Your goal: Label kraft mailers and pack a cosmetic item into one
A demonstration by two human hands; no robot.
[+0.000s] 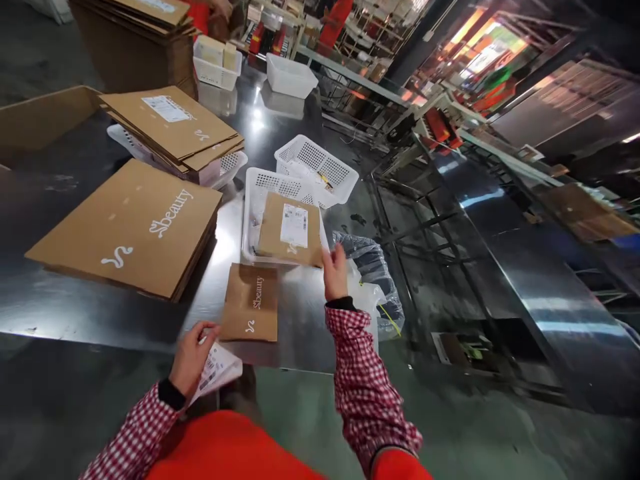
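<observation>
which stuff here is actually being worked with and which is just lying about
In hand:
- left hand holds printed label sheets
- right hand at the corner of the labelled cardboard packet in a white basket
- small flat mailer between the hands

Lying about:
- big stack of flat boxes
- second basket
- clear plastic bag

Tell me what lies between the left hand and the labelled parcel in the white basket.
In the head view, a small brown Sbeauty envelope lies flat on the steel table, between the left hand and the labelled parcel.
</observation>
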